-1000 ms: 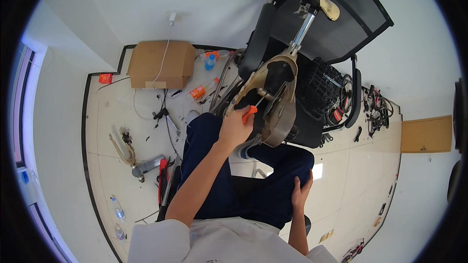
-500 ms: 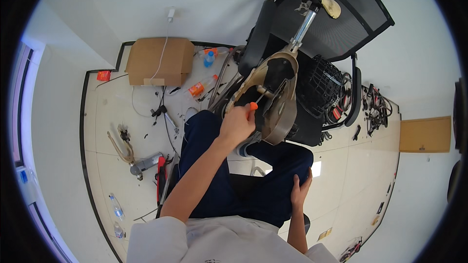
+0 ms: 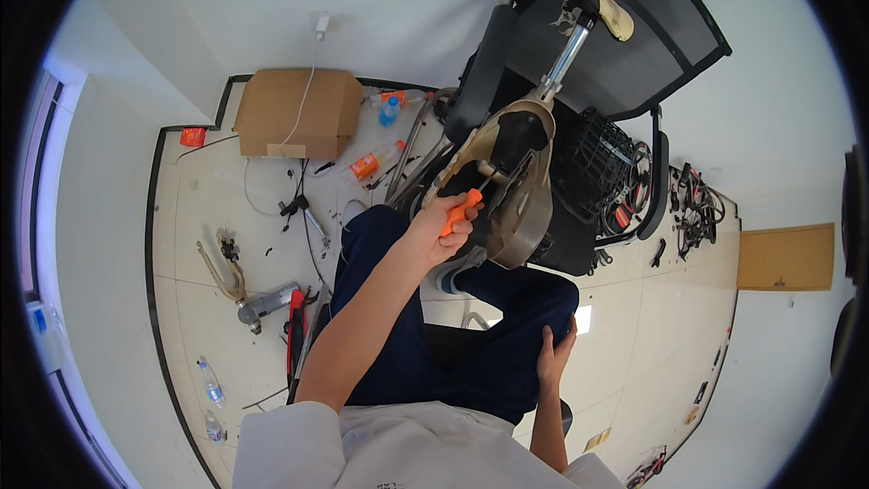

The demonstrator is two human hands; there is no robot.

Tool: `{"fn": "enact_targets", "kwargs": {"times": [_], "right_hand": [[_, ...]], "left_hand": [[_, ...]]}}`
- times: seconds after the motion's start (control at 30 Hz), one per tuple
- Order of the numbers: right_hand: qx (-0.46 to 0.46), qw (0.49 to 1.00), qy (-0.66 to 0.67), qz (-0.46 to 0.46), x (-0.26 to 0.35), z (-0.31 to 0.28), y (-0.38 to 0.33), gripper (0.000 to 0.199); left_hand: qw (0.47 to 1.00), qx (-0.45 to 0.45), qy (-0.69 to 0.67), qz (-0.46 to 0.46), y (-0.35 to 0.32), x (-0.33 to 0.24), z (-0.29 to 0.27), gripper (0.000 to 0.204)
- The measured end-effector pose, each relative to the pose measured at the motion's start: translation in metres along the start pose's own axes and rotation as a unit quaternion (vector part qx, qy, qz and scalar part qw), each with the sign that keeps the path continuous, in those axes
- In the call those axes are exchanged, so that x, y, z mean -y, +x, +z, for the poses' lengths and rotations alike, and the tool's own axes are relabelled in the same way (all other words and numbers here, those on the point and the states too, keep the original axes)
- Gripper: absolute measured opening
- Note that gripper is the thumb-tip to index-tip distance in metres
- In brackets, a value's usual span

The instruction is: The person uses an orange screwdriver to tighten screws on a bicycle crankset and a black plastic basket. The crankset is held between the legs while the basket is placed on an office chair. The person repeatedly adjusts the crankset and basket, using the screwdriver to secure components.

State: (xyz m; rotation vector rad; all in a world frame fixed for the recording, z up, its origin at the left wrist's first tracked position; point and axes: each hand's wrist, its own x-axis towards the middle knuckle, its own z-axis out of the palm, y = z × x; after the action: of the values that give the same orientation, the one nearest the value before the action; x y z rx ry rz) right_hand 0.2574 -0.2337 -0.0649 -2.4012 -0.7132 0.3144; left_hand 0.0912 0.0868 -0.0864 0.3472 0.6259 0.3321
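My left hand (image 3: 433,234) is closed round the orange handle of a screwdriver (image 3: 464,211). Its thin shaft reaches up into the opening of a beige bicycle frame (image 3: 543,145), beside a dark metal part inside; what the tip touches is too small to tell. The frame leans on a black mesh office chair (image 3: 625,54), with a silver seat post (image 3: 568,56) and a torn saddle (image 3: 614,16) at its far end. On my right knee lies my right hand (image 3: 555,358), thumb apart from the fingers, holding nothing.
A cardboard box (image 3: 299,113) stands by the far wall, near orange-labelled bottles (image 3: 374,161). At left, a beige fork (image 3: 223,276) and a grey tube part (image 3: 269,306) lie on the tiles. A black wire basket (image 3: 593,163) sits on the chair; cables (image 3: 697,208) are piled at right.
More of the screwdriver's orange handle now shows, because my left fingers have shifted round it and the handle has tilted. My right hand stays on the knee.
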Motion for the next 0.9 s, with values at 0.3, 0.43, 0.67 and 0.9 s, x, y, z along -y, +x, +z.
{"fn": "enact_targets", "kwargs": {"times": [0.3, 0.43, 0.67, 0.9], "right_hand": [[0.002, 1.000, -0.001, -0.003, -0.010, 0.002, 0.002, 0.064], [0.003, 1.000, 0.009, -0.003, -0.007, 0.001, 0.001, 0.064], [0.002, 1.000, 0.001, -0.007, -0.010, 0.001, 0.002, 0.064], [0.000, 1.000, -0.014, -0.003, -0.003, 0.001, 0.001, 0.065]], "left_hand": [[0.957, -0.116, 0.259, 0.067, -0.004, 0.005, 0.009, 0.034], [0.967, 0.056, -0.236, -0.078, -0.001, -0.005, -0.003, 0.035], [0.921, -0.151, 0.336, 0.123, -0.001, 0.013, 0.004, 0.027], [0.995, -0.015, -0.097, -0.003, 0.002, 0.006, -0.005, 0.026]]}}
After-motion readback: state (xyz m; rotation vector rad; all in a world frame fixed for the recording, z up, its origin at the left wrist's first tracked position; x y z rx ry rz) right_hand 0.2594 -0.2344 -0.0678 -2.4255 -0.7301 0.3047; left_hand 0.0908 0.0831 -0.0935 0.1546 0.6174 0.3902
